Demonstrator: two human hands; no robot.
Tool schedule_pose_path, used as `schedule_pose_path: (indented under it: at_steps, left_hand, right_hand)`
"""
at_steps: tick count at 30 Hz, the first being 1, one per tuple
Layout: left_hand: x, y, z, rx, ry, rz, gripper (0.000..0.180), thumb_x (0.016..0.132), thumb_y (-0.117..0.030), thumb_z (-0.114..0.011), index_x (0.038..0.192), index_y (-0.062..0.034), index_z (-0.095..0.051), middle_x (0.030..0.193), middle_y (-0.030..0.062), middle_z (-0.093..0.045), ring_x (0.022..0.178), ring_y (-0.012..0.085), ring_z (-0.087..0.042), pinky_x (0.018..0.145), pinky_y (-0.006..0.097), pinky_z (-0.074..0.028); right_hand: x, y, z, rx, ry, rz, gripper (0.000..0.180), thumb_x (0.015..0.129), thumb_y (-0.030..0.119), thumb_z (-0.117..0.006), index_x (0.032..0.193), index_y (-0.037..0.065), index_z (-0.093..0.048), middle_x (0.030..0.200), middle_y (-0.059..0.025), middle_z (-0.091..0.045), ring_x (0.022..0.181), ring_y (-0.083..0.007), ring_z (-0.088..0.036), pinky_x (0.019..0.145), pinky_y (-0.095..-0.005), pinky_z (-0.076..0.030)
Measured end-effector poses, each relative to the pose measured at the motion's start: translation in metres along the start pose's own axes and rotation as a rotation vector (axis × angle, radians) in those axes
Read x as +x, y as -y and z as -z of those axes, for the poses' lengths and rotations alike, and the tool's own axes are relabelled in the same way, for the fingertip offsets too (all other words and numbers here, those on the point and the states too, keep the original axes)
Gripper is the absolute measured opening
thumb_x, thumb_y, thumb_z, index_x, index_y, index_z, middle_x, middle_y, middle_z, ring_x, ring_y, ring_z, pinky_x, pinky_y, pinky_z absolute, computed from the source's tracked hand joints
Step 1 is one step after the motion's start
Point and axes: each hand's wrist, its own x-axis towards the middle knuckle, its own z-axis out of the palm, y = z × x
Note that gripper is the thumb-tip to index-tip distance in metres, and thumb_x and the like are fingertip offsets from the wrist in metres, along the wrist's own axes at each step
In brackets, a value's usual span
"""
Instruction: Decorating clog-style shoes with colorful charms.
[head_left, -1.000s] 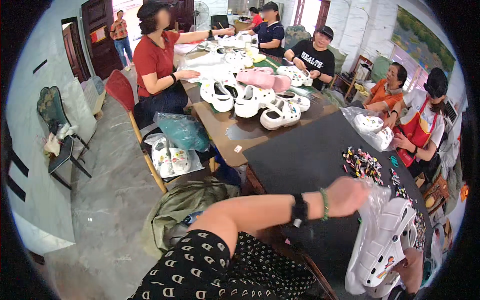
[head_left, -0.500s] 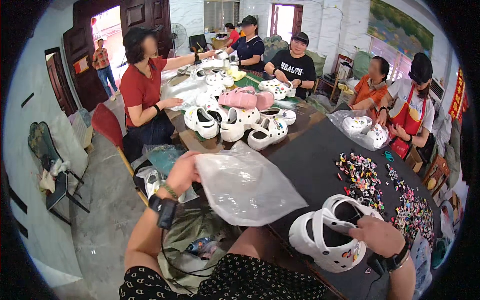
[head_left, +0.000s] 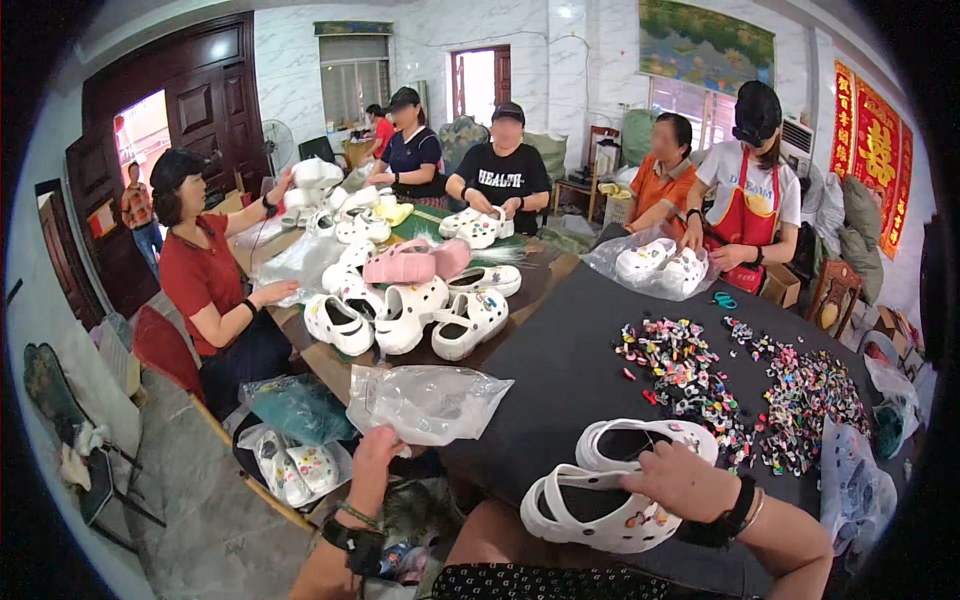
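My left hand (head_left: 377, 452) is closed on the lower edge of a clear plastic bag (head_left: 430, 400), which lies flat and slack over the table's edge. At the near edge of the dark tabletop my right hand (head_left: 685, 480) grips a pair of white clogs by their inner sides. The nearer clog (head_left: 580, 512) has small coloured charms on its toe. The farther clog (head_left: 600, 445) sits right beside it, its toe partly behind my hand. Both openings face up, showing dark insoles.
Piles of small coloured charms (head_left: 690, 375) lie on the black cloth (head_left: 540, 380). White clogs (head_left: 410, 315) and a pink pair (head_left: 400, 262) are heaped farther off. Bagged clogs (head_left: 295, 465) sit on a chair at left. Several people work around the table; teal scissors (head_left: 725, 300) lie at right.
My left hand has come down and nearer with the bag, which now lies lower and flatter. The view has turned rightward. My right hand still holds the clogs, now turned more level.
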Motion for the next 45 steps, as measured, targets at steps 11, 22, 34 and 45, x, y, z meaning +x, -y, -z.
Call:
schedule_pose_path:
  at_steps: [11,22,34,45]
  left_hand:
    - [0.028,0.041,-0.072,1.314,-0.042,-0.370,0.089,0.067,-0.052,-0.083,0.119,0.0103,-0.045,0.110,0.0272,-0.055,0.107,0.0429,-0.052,0.091,0.049,-0.043]
    - [0.077,0.082,-0.060,1.510,-0.059,-0.470,0.033,0.081,-0.029,-0.070,0.089,-0.0016,-0.055,0.087,0.0210,-0.059,0.087,0.0411,-0.058,0.075,0.049,-0.047]
    - [0.112,-0.016,-0.019,1.094,-0.132,-0.697,0.026,0.083,-0.009,-0.066,0.105,0.0004,-0.056,0.088,0.0228,-0.065,0.083,0.0397,-0.065,0.069,0.045,-0.051]
    - [0.329,-0.115,0.021,0.738,-0.345,-0.625,0.088,0.079,-0.019,-0.077,0.145,0.0061,-0.025,0.128,0.0227,-0.055,0.114,0.0311,-0.057,0.095,0.035,-0.046]
  right_hand:
    - [-0.010,0.049,-0.021,0.014,-0.205,-0.275,0.046,0.079,0.016,-0.069,0.123,0.013,-0.054,0.144,-0.0252,-0.036,0.120,-0.0502,-0.046,0.092,-0.0580,-0.040]
    - [-0.053,0.102,-0.072,0.349,-0.660,-0.522,0.034,0.085,0.002,-0.057,0.118,0.005,-0.059,0.145,-0.0309,-0.033,0.131,-0.0501,-0.036,0.107,-0.0554,-0.031]
    - [-0.084,0.111,-0.162,0.262,-0.818,-0.794,0.044,0.084,0.000,-0.062,0.126,-0.001,-0.048,0.146,-0.0370,-0.027,0.131,-0.0522,-0.034,0.105,-0.0542,-0.033]
    - [-0.076,0.109,-0.189,0.169,-0.881,-0.765,0.057,0.091,0.020,-0.062,0.136,0.002,-0.032,0.135,-0.0346,-0.042,0.117,-0.0491,-0.048,0.095,-0.0568,-0.040]
